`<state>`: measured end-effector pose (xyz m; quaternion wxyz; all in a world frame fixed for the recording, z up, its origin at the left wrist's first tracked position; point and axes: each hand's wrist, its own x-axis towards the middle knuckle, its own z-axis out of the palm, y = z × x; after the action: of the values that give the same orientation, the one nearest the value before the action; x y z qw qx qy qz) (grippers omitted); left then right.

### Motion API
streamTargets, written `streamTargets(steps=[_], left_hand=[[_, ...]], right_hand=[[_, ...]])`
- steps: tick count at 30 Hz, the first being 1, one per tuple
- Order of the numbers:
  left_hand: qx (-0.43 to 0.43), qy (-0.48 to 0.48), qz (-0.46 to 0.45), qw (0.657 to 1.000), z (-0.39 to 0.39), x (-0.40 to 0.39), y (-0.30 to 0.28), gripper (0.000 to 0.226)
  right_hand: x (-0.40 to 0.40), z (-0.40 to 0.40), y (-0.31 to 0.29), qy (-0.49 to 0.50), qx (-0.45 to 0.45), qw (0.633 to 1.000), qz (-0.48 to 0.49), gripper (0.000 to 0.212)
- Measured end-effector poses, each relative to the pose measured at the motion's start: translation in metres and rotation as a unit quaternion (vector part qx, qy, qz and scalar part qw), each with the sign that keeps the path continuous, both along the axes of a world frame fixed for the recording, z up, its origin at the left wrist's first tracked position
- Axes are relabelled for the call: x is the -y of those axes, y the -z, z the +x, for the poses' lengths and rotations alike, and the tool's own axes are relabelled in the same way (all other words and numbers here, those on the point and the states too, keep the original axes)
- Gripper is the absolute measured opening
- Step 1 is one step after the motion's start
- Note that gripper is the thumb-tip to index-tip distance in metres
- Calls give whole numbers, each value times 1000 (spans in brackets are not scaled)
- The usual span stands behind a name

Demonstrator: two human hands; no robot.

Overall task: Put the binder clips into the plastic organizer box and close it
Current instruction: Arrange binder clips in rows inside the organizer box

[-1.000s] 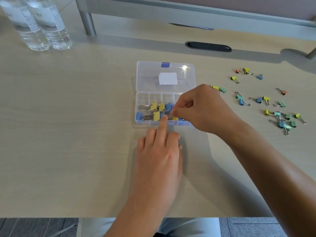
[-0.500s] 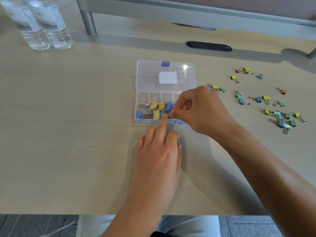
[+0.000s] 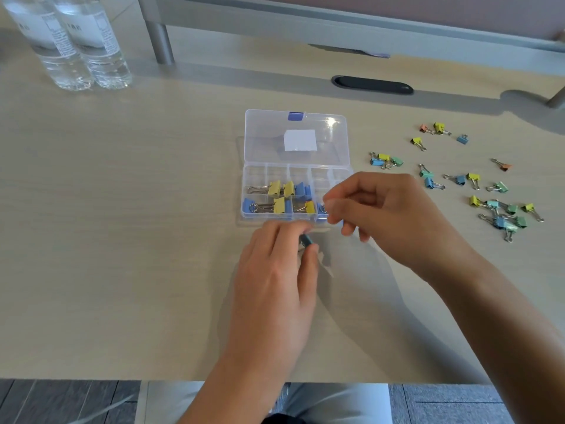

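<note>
The clear plastic organizer box (image 3: 248,179) lies open at the table's middle, its lid (image 3: 266,139) flat behind it with a white label. Several yellow and blue binder clips (image 3: 276,188) fill its near compartments. My left hand (image 3: 275,280) rests just in front of the box, thumb and fingers pinched on a teal binder clip (image 3: 306,240). My right hand (image 3: 385,215) hovers at the box's front right corner, fingertips pinched beside a blue clip (image 3: 320,208); whether they grip anything is hidden. Many loose coloured clips (image 3: 501,217) lie scattered to the right.
Two water bottles (image 3: 76,44) stand at the far left. A grey metal leg (image 3: 159,41) and a black cable slot (image 3: 373,85) sit at the back. The table's front edge (image 3: 122,379) runs close to my body.
My left hand has drawn back from the box, its pointing finger now curled, and a teal clip shows between its fingers. My right hand has shifted slightly right from the box's compartments.
</note>
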<state>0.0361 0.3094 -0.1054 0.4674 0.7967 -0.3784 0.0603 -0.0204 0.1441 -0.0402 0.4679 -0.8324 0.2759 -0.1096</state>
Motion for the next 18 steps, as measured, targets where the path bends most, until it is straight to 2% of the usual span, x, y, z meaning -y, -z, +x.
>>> streamTargets(steps=[4,8,10,12,15,18], left_hand=[[-36,1,-21,999,-1,-1,-2,49],[-37,5,-11,999,-2,-3,-4,54],[-27,-11,-7,1000,-2,-2,-4,51],[-12,-28,7,1000,-3,-1,-2,46],[21,-42,66,997,-2,2,1,45],[35,-57,128,990,1,5,3,46]], right_hand=[[-6,-10,3,-23,-18,997,73,8],[-7,-11,9,-27,-19,994,100,6],[-4,-8,11,1,4,999,42,7],[3,-2,10,14,16,997,-71,10],[11,12,7,-34,-9,979,-202,9],[15,28,9,-112,-40,943,-310,14]])
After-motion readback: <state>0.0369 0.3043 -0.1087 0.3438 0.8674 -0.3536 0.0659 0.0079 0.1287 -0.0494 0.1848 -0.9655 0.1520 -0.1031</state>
